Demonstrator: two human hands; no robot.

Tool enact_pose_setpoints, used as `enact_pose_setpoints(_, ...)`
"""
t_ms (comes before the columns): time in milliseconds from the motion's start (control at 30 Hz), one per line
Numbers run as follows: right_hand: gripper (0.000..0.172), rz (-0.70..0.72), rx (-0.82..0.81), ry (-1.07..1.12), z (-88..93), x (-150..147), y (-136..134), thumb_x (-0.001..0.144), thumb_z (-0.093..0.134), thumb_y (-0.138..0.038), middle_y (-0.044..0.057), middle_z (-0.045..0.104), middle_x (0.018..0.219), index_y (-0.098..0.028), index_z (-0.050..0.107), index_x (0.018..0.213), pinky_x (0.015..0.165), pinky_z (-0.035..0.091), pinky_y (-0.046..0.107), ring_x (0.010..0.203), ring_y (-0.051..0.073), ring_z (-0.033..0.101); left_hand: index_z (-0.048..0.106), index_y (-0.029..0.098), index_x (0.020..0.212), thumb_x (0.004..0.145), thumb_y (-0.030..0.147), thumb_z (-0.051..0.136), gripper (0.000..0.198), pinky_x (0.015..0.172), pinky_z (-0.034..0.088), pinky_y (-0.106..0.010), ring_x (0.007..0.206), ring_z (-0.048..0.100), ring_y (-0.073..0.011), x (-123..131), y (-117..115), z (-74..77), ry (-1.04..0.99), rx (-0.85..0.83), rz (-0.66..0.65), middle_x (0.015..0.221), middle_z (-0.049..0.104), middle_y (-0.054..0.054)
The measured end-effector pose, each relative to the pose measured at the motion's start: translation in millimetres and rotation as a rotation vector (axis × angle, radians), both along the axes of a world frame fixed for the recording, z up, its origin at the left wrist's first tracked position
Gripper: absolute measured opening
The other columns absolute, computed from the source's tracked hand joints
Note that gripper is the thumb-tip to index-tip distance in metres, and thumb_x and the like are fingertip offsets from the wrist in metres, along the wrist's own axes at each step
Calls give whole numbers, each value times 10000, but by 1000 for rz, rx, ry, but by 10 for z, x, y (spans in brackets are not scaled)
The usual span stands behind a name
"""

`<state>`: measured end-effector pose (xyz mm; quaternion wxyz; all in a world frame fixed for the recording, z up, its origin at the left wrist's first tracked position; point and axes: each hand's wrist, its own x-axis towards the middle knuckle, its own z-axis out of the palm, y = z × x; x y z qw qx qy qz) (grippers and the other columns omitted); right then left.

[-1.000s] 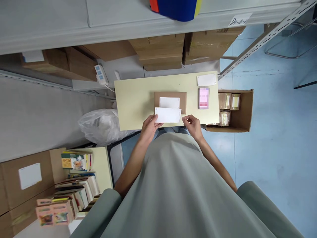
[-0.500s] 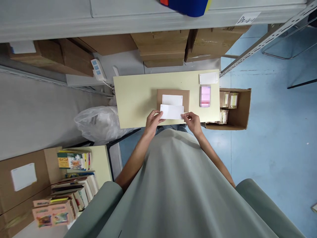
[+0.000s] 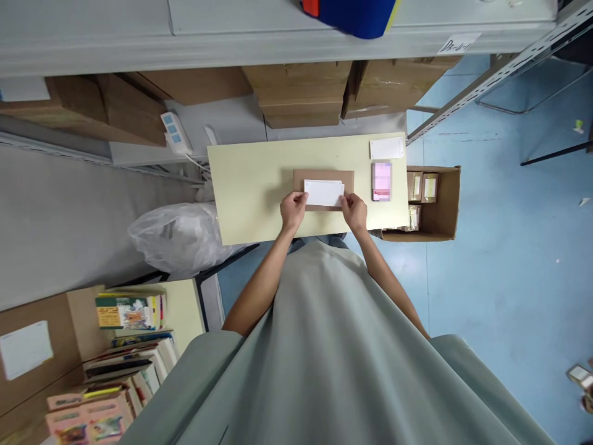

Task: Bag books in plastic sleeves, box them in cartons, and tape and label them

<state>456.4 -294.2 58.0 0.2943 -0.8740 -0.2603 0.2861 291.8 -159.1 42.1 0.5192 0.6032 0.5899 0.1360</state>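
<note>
A flat brown cardboard parcel (image 3: pixel 323 176) lies on a pale yellow table (image 3: pixel 250 185). A white label sheet (image 3: pixel 323 192) sits over the parcel's middle, covering the white label that was on it. My left hand (image 3: pixel 293 209) pinches the sheet's left edge. My right hand (image 3: pixel 354 210) pinches its right edge. Both hands rest at the parcel's near side.
A pink-screened phone (image 3: pixel 382 181) and a white label (image 3: pixel 386 148) lie on the table's right part. An open carton (image 3: pixel 445 204) with small packets stands right of the table. A white plastic bag (image 3: pixel 178 238) is at the left, books (image 3: pixel 125 352) at lower left, shelving with cartons (image 3: pixel 301 93) behind.
The white sheet moved from the table's near edge up onto the parcel, over the label there. My right hand took hold of its right edge and both hands moved forward.
</note>
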Motion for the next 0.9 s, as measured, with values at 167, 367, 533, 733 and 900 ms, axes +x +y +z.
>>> enact_pose_setpoints(167, 339, 28, -28, -65, -72, -31, 65, 1111, 477, -483, 114, 752, 936, -252, 612, 903, 860, 505, 367, 864, 276, 675, 797, 190, 952, 992, 381, 677, 229, 942, 521, -345, 987, 736, -260, 48, 29, -21, 145, 88, -61, 1032, 821, -111)
enact_pose_setpoints(367, 312, 50, -45, -107, -77, -40, 105, 1134, 444, -427, 109, 728, 951, -253, 600, 928, 869, 493, 363, 904, 278, 668, 797, 196, 971, 1019, 394, 655, 249, 941, 505, -356, 1023, 735, -279, 92, 20, -20, 204, 104, -58, 1083, 828, -123)
enact_pose_setpoints(533, 271, 69, -102, -108, -67, -33, 155, 1139, 438, -384, 105, 743, 973, -246, 598, 969, 834, 478, 352, 872, 269, 663, 789, 198, 969, 1036, 397, 643, 256, 925, 494, -356, 1012, 735, -279, 120, 21, 13, 228, 89, -54, 1084, 836, -114)
enact_pose_setpoints(733, 210, 80, -160, -93, -47, 7, 214, 1122, 486, -347, 119, 773, 1001, -233, 629, 1019, 853, 489, 367, 897, 287, 695, 797, 197, 958, 1026, 398, 655, 255, 903, 491, -367, 1016, 744, -303, 146, 33, 45, 277, 91, -58, 1069, 840, -127)
enact_pose_setpoints(900, 245, 96, -206, -69, -39, 119, 189, 1072, 629, -386, 151, 797, 951, -236, 669, 883, 863, 528, 416, 919, 334, 738, 791, 210, 929, 1012, 398, 662, 243, 904, 501, -370, 1025, 751, -313, 157, 28, 75, 293, 93, -54, 1055, 842, -129)
